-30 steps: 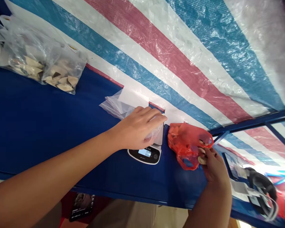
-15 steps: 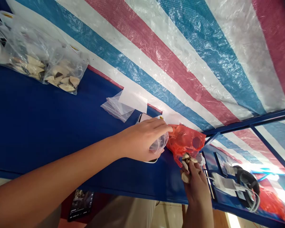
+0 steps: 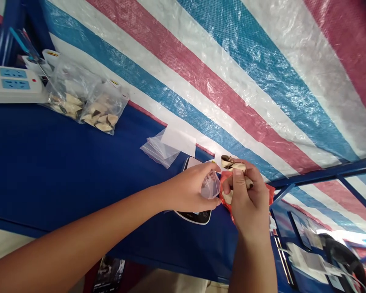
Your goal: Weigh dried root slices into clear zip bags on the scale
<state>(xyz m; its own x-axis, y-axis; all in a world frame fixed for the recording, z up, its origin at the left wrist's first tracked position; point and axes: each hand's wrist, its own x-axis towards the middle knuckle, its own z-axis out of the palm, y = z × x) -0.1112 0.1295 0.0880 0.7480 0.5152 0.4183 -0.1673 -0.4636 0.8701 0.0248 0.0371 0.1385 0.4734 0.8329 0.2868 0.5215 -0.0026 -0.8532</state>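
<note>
My left hand (image 3: 189,185) grips a small clear plastic bag (image 3: 210,185) and spreads its mouth, thumb and forefinger apart at the rim. Under that hand is a digital scale (image 3: 195,217) with a black front panel, mostly covered by the hand. My right hand (image 3: 250,199) is closed on several pale dried slices with dark edges (image 3: 238,167), held just right of the bag's mouth. Behind the right hand lies a red plastic bag (image 3: 271,193), largely hidden by it.
Two filled clear bags of similar slices (image 3: 102,114) stand at the back left, beside a white power strip (image 3: 15,83). Flat zip bags (image 3: 158,148) and white paper (image 3: 179,138) lie behind the scale. A striped tarp (image 3: 201,81) walls the blue table (image 3: 64,171).
My right hand has moved up and left from the front of the red bag to beside the clear bag, carrying the slices. The view has shifted, showing more of the power strip.
</note>
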